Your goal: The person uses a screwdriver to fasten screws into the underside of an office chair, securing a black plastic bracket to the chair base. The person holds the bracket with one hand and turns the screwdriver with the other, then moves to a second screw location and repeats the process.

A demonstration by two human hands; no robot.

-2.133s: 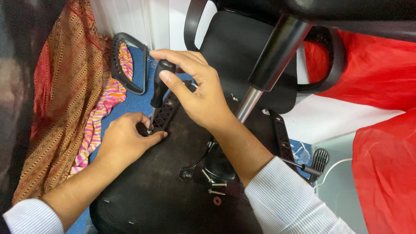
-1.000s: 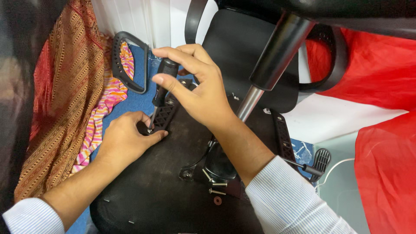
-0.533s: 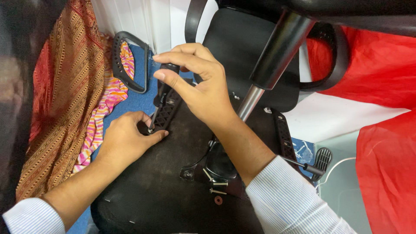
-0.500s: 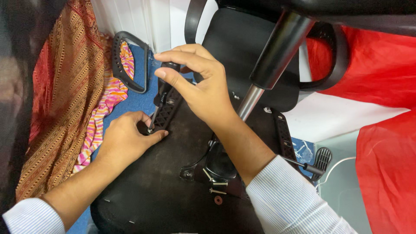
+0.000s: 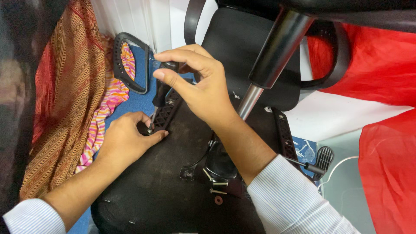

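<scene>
- The right hand (image 5: 203, 89) was up over the turned-over black chair seat (image 5: 147, 195). Its grip was partly closed, with the thumb and fingers curled round the black handle of a screwdriver (image 5: 162, 93).
- The screwdriver was thin and dark, with a fat black handle at the top and a shiny metal shaft below. It stood almost upright, leaning a little to the left.
- Its tip pointed down at a black armrest bracket (image 5: 167, 113) with a criss-cross pattern, which lay flat on the left edge of the seat's underside.
- The left hand (image 5: 128, 138) rested on the seat just beside the tip. Its grip was pinched shut, fingertips pressing down by the foot of the bracket. What it pinched was too small to tell.
- The seat's underside was dusty and black.
- A silver and black chair post (image 5: 271, 56) rose from the middle of the seat, behind the right wrist.
- Some loose screws (image 5: 214, 184) and a small red washer (image 5: 218, 200) lay on the seat near the post.
- A black loop armrest (image 5: 125, 63) lay on the blue floor to the left, next to a striped pink cloth (image 5: 104, 112).
- A red cloth (image 5: 381, 56) was spread out on the right.
</scene>
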